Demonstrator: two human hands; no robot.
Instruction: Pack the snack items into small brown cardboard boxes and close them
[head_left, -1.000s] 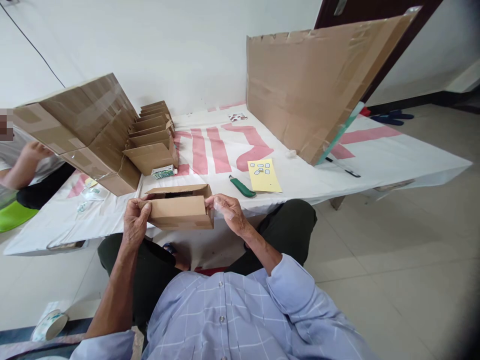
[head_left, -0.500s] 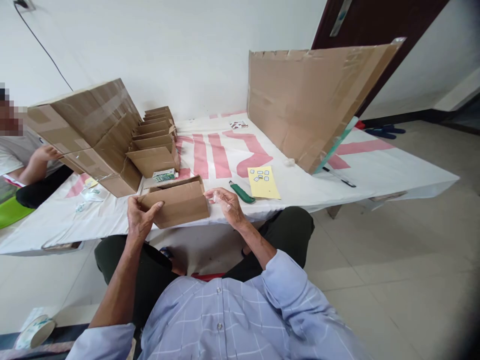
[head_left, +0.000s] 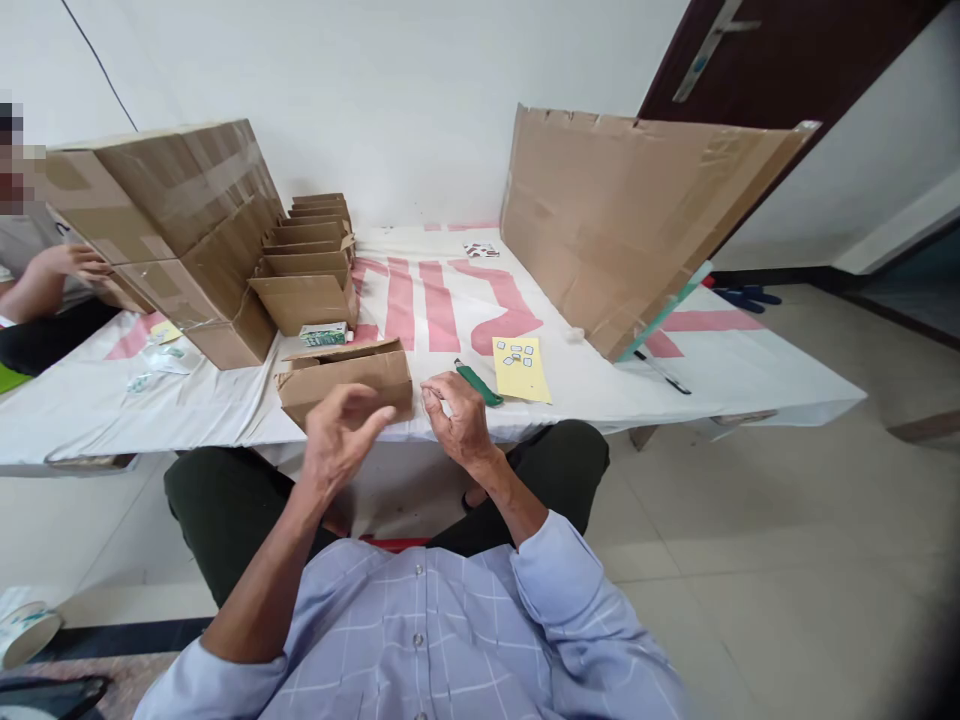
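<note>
A small brown cardboard box (head_left: 349, 385) with an open top stands at the table's near edge. In front of it is my left hand (head_left: 339, 435), thumb and fingers apart, holding nothing and covering part of its lower side. My right hand (head_left: 456, 415) is closed in a pinch just off the box's right end. What lies between those fingertips is too small to make out. Close beyond the right hand lies a green utility knife (head_left: 478, 383). A small green-and-white carton (head_left: 324, 333) sits behind the box.
Large taped cardboard boxes (head_left: 191, 235) rise at left, beside a row of open cardboard boxes (head_left: 307, 290). A tall cardboard panel (head_left: 630, 220) stands at right. A yellow paper (head_left: 523, 370) and a black pen (head_left: 664, 373) lie nearby. Another person's hand (head_left: 71, 265) is at far left.
My left hand has let go of the small box and moved right, in front of it. The box now stands on the table. The clear film at my right hand no longer shows plainly.
</note>
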